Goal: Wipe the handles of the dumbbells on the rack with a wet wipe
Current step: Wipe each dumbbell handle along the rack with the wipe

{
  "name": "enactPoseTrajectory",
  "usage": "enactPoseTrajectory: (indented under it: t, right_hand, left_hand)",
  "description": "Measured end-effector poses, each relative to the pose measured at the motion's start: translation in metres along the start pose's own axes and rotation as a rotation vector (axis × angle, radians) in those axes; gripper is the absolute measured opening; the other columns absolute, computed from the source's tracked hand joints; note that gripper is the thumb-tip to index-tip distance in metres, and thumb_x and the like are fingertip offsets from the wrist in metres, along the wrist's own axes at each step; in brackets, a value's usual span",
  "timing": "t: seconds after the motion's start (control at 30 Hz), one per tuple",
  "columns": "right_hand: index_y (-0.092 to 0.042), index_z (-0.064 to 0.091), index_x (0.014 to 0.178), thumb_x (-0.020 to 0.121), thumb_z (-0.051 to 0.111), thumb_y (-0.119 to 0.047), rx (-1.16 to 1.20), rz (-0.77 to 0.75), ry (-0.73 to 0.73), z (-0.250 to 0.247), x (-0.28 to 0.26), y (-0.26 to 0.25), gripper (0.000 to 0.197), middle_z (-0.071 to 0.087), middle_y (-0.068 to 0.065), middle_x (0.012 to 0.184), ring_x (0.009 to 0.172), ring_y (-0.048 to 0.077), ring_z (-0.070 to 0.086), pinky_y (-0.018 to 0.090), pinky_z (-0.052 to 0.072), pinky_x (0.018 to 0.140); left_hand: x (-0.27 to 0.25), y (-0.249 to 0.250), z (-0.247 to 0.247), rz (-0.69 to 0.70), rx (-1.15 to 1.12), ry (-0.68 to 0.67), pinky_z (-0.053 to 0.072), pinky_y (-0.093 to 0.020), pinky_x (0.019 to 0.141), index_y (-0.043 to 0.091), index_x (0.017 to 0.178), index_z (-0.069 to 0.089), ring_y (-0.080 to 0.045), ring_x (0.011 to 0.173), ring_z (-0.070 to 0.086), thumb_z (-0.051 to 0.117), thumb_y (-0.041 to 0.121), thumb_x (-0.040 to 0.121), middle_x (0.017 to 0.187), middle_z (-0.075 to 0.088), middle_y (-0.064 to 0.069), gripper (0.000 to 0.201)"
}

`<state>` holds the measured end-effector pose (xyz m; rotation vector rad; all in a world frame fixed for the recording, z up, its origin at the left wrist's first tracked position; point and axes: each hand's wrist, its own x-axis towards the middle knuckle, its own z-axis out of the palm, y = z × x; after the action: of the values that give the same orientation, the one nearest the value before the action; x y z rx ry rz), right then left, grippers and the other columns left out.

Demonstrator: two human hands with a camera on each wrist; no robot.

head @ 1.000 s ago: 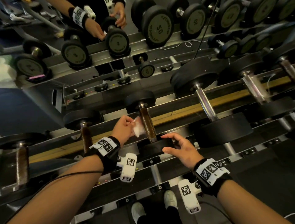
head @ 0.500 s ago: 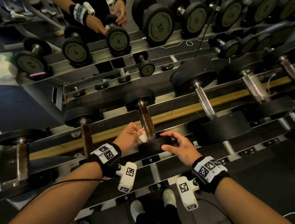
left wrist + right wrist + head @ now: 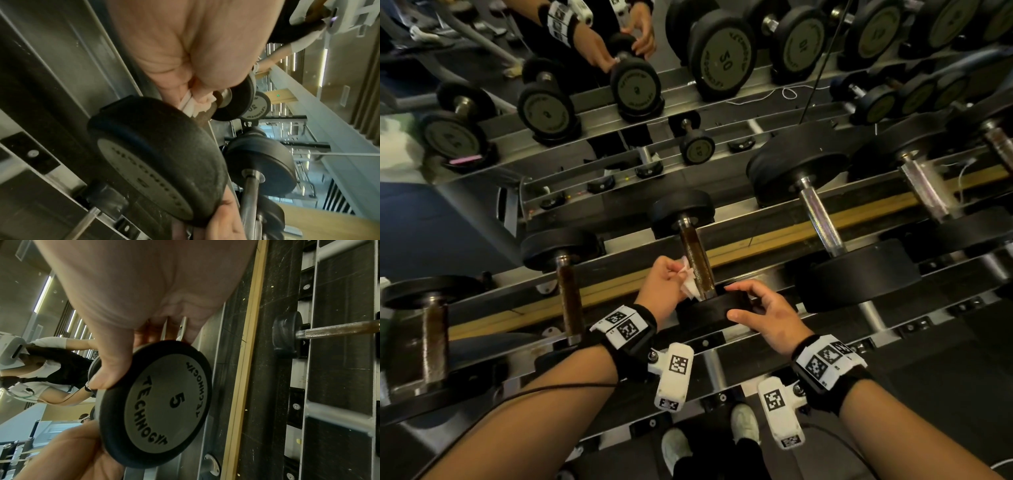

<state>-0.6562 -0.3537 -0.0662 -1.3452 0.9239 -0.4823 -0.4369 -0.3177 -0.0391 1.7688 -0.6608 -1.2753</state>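
Observation:
A small black dumbbell marked 5 lies on the rack (image 3: 756, 240), its brownish handle (image 3: 697, 260) pointing away from me. My left hand (image 3: 666, 286) pinches a crumpled white wet wipe (image 3: 688, 279) against the handle's left side, near the front weight. In the left wrist view the wipe (image 3: 195, 104) shows bunched between the fingers. My right hand (image 3: 763, 313) grips the front weight plate (image 3: 709, 308), thumb on its face and fingers over the rim; in the right wrist view the thumb lies on the plate (image 3: 156, 404).
Two rusty-handled dumbbells (image 3: 568, 291) lie to the left on the same rail, larger chrome-handled ones (image 3: 822, 226) to the right. A mirror behind the rack reflects heavier dumbbells (image 3: 722, 58) and my own hands. My shoes (image 3: 744, 425) show below the rack.
My left hand has slid the wipe down the handle toward the front weight. My right hand has closed onto the front plate, its thumb now on the face.

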Motion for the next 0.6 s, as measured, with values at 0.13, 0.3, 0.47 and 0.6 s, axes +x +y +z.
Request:
enactPoseTrajectory:
  t: [0.13,0.3,0.47,0.6]
  right_hand:
    - [-0.042,0.065,0.113,0.07,0.08,-0.039,0.01,-0.003,-0.014,0.0,-0.001,-0.003,0.046,0.063,-0.025,0.109,0.108,0.009,0.064,0.031,0.056,0.09]
    - [-0.041,0.065,0.114,0.069,0.081,-0.04,0.021,0.007,-0.015,0.0,-0.001,-0.004,0.048,0.064,-0.018,0.113,0.108,0.011,0.065,0.035,0.056,0.093]
    - [-0.041,0.065,0.115,0.073,0.081,-0.036,0.022,0.014,-0.018,0.0,-0.001,-0.003,0.046,0.064,-0.022,0.111,0.109,0.008,0.064,0.034,0.055,0.094]
    - [-0.039,0.065,0.114,0.068,0.08,-0.038,0.048,0.014,-0.012,0.002,-0.002,-0.005,0.049,0.066,-0.021,0.11,0.108,0.009,0.065,0.033,0.056,0.092]
  left_hand:
    - [-0.015,0.003,-0.013,0.004,0.033,-0.078,0.059,-0.031,0.075,0.02,0.099,0.053,-0.017,0.099,0.067,0.048,0.009,0.102,0.11,0.063,-0.004,0.013]
    - [-0.007,0.027,-0.03,0.096,0.148,0.143,0.058,-0.04,0.085,0.018,0.104,0.054,-0.02,0.097,0.066,0.05,0.015,0.102,0.109,0.064,-0.009,0.005]
    - [0.009,0.039,-0.024,0.266,0.346,0.145,0.053,-0.036,0.078,0.021,0.103,0.05,-0.021,0.09,0.063,0.048,0.019,0.103,0.1,0.063,-0.003,0.003]
    - [0.007,0.021,-0.012,0.293,0.449,0.042,0.044,-0.023,0.065,0.024,0.104,0.051,-0.01,0.083,0.062,0.049,0.021,0.102,0.105,0.065,0.001,0.004]
